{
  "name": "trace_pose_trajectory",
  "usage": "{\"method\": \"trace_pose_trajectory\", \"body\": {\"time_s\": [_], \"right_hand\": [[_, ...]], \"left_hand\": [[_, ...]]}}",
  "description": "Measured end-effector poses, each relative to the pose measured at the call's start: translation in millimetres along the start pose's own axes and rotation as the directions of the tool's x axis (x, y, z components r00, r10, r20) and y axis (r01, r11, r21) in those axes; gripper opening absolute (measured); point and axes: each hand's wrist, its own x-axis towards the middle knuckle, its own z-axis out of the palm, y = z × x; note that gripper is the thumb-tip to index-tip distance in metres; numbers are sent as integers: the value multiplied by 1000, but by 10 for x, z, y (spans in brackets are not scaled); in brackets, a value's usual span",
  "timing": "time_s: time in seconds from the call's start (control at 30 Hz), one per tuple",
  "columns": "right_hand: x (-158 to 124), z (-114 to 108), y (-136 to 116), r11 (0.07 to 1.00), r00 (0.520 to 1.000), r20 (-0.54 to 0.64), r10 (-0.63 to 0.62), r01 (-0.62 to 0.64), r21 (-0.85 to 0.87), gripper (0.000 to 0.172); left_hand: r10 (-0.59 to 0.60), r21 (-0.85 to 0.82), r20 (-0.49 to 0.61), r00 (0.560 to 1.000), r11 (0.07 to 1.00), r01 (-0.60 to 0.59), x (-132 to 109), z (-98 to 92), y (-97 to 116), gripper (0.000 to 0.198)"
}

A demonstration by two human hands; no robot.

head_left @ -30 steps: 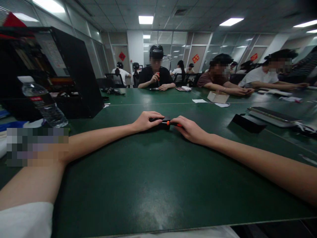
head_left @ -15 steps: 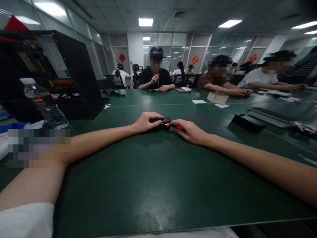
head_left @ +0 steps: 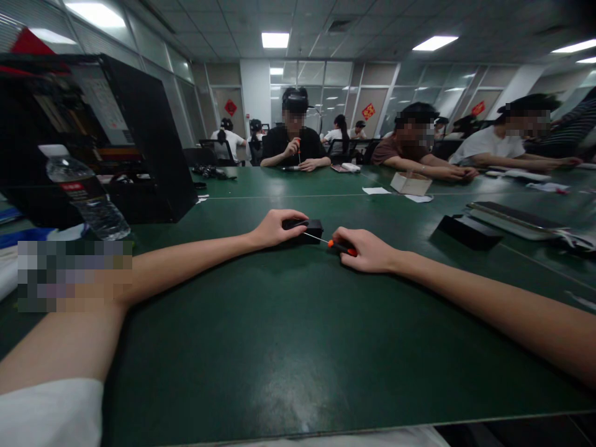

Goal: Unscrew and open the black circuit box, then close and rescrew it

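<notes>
On the green table [head_left: 279, 323], a small black box-shaped device [head_left: 313, 230] lies under the fingers of my left hand [head_left: 274, 228], which is closed on its left part. My right hand [head_left: 365, 249] grips a screwdriver [head_left: 342, 248] by its black and orange handle. Its thin metal shaft points left, and the tip reaches the side of the black device near my left thumb. Whether the tip touches a screw I cannot make out.
A black computer case [head_left: 144, 136] and a plastic water bottle [head_left: 86, 192] stand at the left. To the right lie a black box [head_left: 468, 231] and a flat silver-edged device [head_left: 510, 220]. Farther back are a small open carton [head_left: 410, 184] and several seated people, one across from me [head_left: 294, 143] holding a screwdriver.
My right hand has moved right and slightly toward me with the screwdriver, so more of its shaft and handle shows. My left hand stays on the black device.
</notes>
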Motion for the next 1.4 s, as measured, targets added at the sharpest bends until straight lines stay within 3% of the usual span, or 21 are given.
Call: {"method": "trace_pose_trajectory", "body": {"time_s": [0.3,0.43,0.63,0.73,0.9,1.1,1.27,1.4], "right_hand": [[-14,16,34,1000,1000,20,-20,20,-16,20],[-6,16,5,998,997,-48,-55,56,29,28],[92,78,19,960,951,-254,177,-110,257,48],[228,134,46,892,939,-217,265,-153,425,58],[481,211,53,838,961,-121,249,-151,524,57],[511,252,72,829,959,-147,241,-125,545,55],[477,259,93,856,939,-220,265,-124,501,52],[478,221,129,920,928,-328,177,-37,391,45]], "left_hand": [[0,3,-12,1000,1000,0,-5,2,5,31],[-1,5,-10,1000,1000,1,-4,1,12,31],[-10,-53,-11,1000,999,9,-13,9,0,38],[1,-90,-24,1000,996,-3,-20,17,-8,42],[7,-83,-18,1000,996,-9,-27,13,-7,42],[-1,-62,-4,1000,998,1,-24,10,9,41],[-91,-9,0,996,996,91,-3,7,-3,49],[-169,36,13,986,985,169,4,12,-33,56]]}}
